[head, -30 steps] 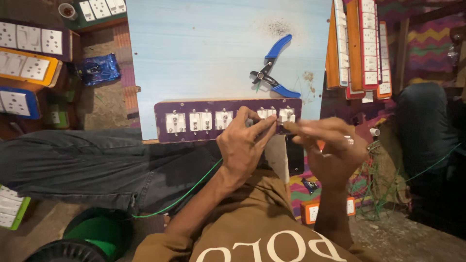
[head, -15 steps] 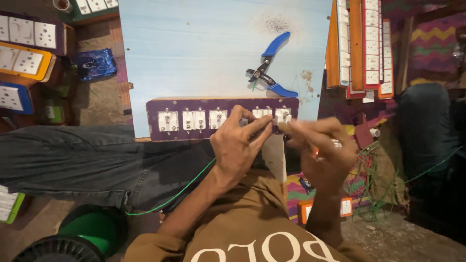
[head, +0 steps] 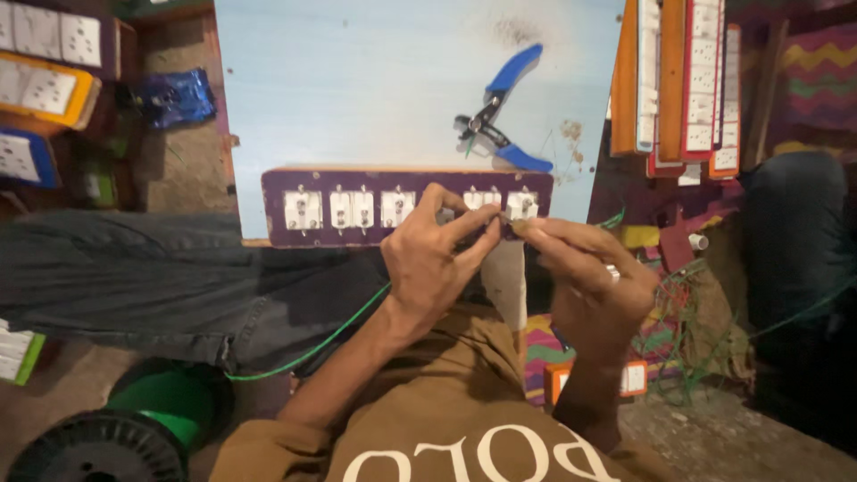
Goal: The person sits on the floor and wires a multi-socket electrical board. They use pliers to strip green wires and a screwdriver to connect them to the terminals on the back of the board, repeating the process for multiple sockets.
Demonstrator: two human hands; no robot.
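Two hands meet at the purple switch board (head: 357, 183) on the desk edge. The left hand (head: 428, 268) and right hand (head: 585, 277) pinch a thin green wire (head: 330, 335). Best to hold steady and aim slowly.

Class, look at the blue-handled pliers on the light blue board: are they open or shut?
Open: the blue-handled pliers lie with their two handles spread apart.
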